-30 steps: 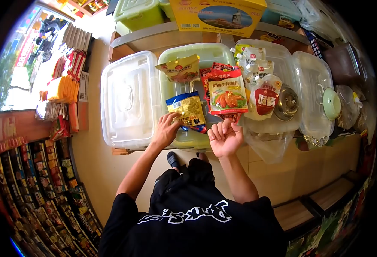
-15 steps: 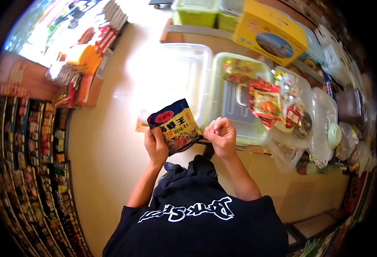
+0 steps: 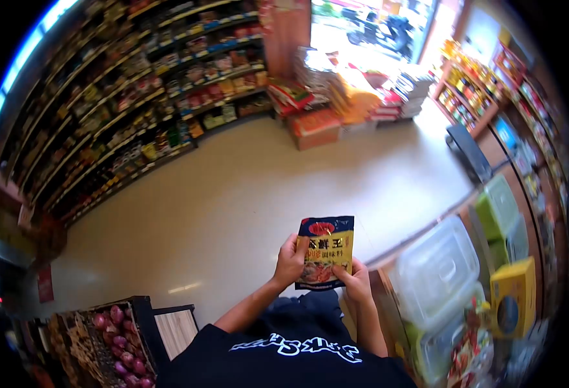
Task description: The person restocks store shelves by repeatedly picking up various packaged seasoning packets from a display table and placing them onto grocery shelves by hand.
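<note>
A yellow and navy seasoning packet with a red oval and a food picture is held upright in front of my body. My left hand grips its left edge, thumb across the front. On the lower right side my right hand pinches the packet, its thumb lying over the printed food picture. The fingers behind the packet are hidden.
Shelves of packaged goods line the far left. Stacked sacks stand by the bright doorway, with a red box beside them. Lidded plastic bins and a yellow box are at right. Red onions sit lower left.
My view has swung left, from the plastic bins toward the shelves and doorway. My right hand, earlier apart from the packet, now holds it too.
</note>
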A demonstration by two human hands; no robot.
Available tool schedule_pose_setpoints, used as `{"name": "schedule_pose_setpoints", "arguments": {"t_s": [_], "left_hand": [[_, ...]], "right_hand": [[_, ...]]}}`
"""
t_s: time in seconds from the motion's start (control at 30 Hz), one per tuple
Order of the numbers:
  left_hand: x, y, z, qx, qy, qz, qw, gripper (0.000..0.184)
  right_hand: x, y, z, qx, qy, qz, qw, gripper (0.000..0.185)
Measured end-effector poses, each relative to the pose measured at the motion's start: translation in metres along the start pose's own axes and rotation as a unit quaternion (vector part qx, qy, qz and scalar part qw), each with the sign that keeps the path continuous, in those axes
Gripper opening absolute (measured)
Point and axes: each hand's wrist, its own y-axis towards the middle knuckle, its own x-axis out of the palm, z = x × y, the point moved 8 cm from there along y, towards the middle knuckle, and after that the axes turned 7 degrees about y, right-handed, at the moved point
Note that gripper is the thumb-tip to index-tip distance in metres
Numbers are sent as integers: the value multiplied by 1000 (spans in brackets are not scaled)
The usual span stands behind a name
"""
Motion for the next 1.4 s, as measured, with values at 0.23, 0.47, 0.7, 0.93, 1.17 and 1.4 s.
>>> {"name": "schedule_pose_setpoints", "arguments": {"t_s": [0.23, 0.47, 0.7, 0.93, 1.17, 1.4], "left_hand": [[-171, 77, 52, 12, 55, 96, 994, 20], [-340, 177, 54, -80, 80, 92, 989, 33], [-510, 254, 129, 13, 110, 215, 970, 29], [-708, 308, 138, 32, 112, 307, 945, 27], [-923, 419, 212, 37, 215, 265, 939, 31], [-1064, 553, 293, 36, 297, 240, 923, 35]], "right_hand": [[146, 166, 31, 30, -58, -111, 992, 24], [310, 359, 75, 48, -9, -173, 984, 19], [503, 497, 95, 92, -133, -339, 927, 26], [690, 602, 175, 111, -216, -442, 864, 34], [877, 732, 220, -13, -332, -381, 863, 40], [998, 863, 216, -47, -154, -286, 945, 31]]}}
